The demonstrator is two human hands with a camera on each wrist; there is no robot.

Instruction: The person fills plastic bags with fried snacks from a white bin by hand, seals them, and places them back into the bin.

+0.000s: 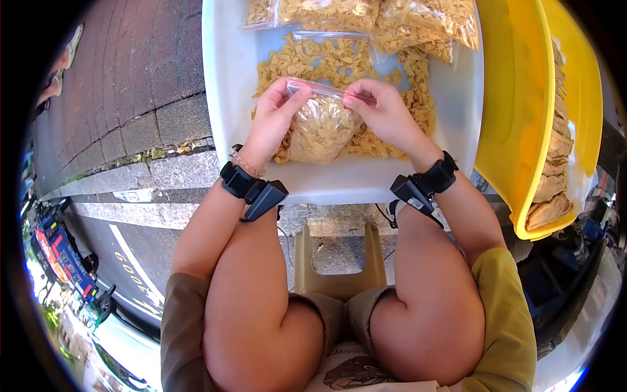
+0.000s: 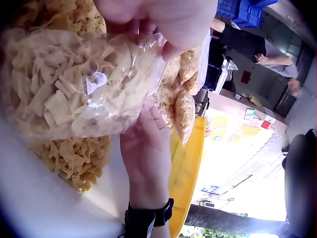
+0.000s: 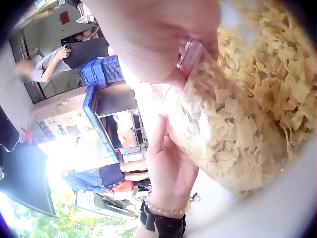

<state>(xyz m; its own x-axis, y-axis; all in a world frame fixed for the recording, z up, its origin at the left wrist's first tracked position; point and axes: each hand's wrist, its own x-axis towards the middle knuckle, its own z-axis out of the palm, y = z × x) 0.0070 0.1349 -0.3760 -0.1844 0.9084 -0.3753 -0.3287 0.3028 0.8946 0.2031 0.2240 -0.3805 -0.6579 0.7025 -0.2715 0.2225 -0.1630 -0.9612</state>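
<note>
A clear zip bag (image 1: pixel 321 130) full of pale yellow, flat dried flakes hangs upright between my two hands over the white tub. My left hand (image 1: pixel 277 117) pinches the left end of its zip strip between thumb and fingers. At the right end, my right hand (image 1: pixel 384 112) pinches the same strip, its thumb on the near side. In the left wrist view the bag (image 2: pixel 74 84) bulges with flakes, and light glints off the plastic. Loose flakes (image 1: pixel 418 98) lie spread in the tub behind and beside the bag.
Several filled bags (image 1: pixel 428 26) are piled at the far end of the white tub (image 1: pixel 457 117). A yellow bin (image 1: pixel 516 98) stands on the right, with tan flat pieces (image 1: pixel 555 170) along its side. Below the tub is a plastic stool (image 1: pixel 336 277). Other people stand in the background.
</note>
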